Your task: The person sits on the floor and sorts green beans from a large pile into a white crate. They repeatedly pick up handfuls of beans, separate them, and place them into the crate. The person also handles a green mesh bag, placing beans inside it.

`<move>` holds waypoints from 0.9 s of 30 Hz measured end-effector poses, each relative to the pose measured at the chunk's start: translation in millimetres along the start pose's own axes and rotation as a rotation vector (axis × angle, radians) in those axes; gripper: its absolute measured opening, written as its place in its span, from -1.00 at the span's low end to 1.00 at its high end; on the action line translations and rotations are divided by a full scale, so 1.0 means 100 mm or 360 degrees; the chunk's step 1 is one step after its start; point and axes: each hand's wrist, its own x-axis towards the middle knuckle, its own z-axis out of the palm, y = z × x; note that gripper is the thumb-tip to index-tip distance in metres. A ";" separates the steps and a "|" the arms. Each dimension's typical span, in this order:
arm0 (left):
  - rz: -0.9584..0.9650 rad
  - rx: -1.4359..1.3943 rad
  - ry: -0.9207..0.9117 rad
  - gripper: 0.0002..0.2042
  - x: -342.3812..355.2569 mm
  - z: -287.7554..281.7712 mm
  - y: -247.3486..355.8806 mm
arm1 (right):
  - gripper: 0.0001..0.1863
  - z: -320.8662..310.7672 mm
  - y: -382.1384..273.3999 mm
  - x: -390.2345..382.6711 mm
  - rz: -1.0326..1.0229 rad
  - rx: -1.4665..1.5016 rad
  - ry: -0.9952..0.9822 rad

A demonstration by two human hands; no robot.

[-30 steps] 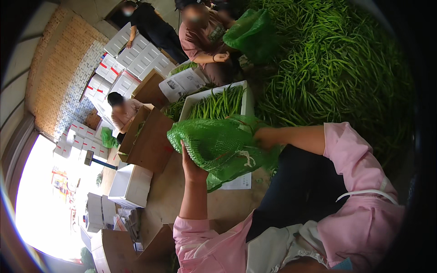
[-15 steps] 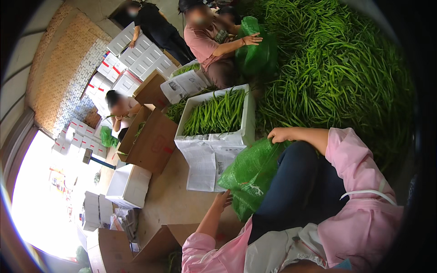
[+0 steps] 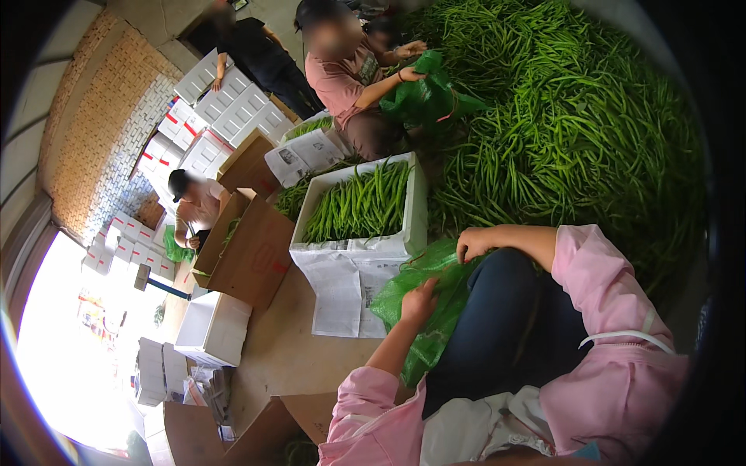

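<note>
A green mesh bag (image 3: 392, 299) lies slack against my bent knee. My right hand (image 3: 474, 241) has its fingers curled down onto the bag's far edge, beside the knee. My left hand (image 3: 420, 301) is over the middle of the bag, its fingers closed on the mesh. Just beyond the bag stands a white foam box (image 3: 418, 206) holding rows of long green peppers (image 3: 359, 203). Printed newspaper sheets (image 3: 342, 291) hang over the box's near side.
A large heap of green peppers (image 3: 575, 132) spreads at the right. A co-worker (image 3: 359, 78) in pink handles another green mesh bag (image 3: 427, 97). Cardboard boxes (image 3: 252, 248), a white box (image 3: 214, 330) and stacked white boxes (image 3: 225, 97) stand left, near two other people.
My left hand has moved up and right, from the bag's lower left side onto its middle. The bag looks flatter. The co-worker's bag has sunk and folded.
</note>
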 end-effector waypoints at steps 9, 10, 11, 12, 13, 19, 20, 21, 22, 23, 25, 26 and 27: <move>-0.0176 -0.0535 0.0068 -0.67 -0.32 0.05 0.17 | -0.79 0.25 0.54 -0.03 0.0448 -0.0702 0.0121; -0.0298 -0.0721 0.0015 -0.66 -0.28 0.11 0.20 | -0.68 0.28 0.58 0.00 0.0322 -0.0584 0.0174; -0.0422 -0.0838 -0.0028 -0.65 -0.26 0.12 0.18 | -0.54 0.30 0.44 0.06 0.0065 -0.0268 0.0321; -0.0430 -0.0918 -0.0007 -0.65 -0.25 0.15 0.19 | -0.51 0.30 0.30 0.06 0.0284 0.0045 0.0175; -0.0447 -0.0989 0.0017 -0.65 -0.21 0.18 0.17 | -0.48 0.30 0.15 0.10 0.0491 0.0360 0.0022; -0.0251 -0.1647 -0.0186 -0.65 0.21 0.53 0.39 | -0.45 0.38 0.54 0.14 -0.0262 0.0929 -0.0681; -0.0249 -0.1814 -0.0219 -0.64 0.25 0.58 0.37 | -0.51 0.43 0.63 0.17 -0.0394 0.0926 -0.0613; -0.0756 -0.2517 -0.0622 -0.60 0.30 0.61 0.24 | -0.56 0.45 0.65 0.20 -0.0530 0.0917 -0.0541; -0.0901 -0.2470 -0.0448 -0.59 0.30 0.66 0.14 | -0.64 0.46 0.65 0.25 -0.0330 0.0872 -0.0374; -0.1057 -0.2399 -0.0272 -0.58 0.24 0.73 -0.01 | -0.70 0.49 0.60 0.33 -0.0143 0.0839 -0.0211; -0.1595 -0.2216 -0.0154 -0.58 0.19 0.79 -0.03 | -0.69 0.50 0.52 0.30 0.0135 0.0866 0.0201; -0.1808 -0.2135 -0.0144 -0.58 0.08 0.78 -0.19 | -0.75 0.41 0.27 0.26 0.0266 0.1049 0.0101; -0.1874 -0.2149 -0.0166 -0.58 0.04 0.82 -0.27 | -0.80 0.37 0.26 0.24 0.0145 0.1192 0.0080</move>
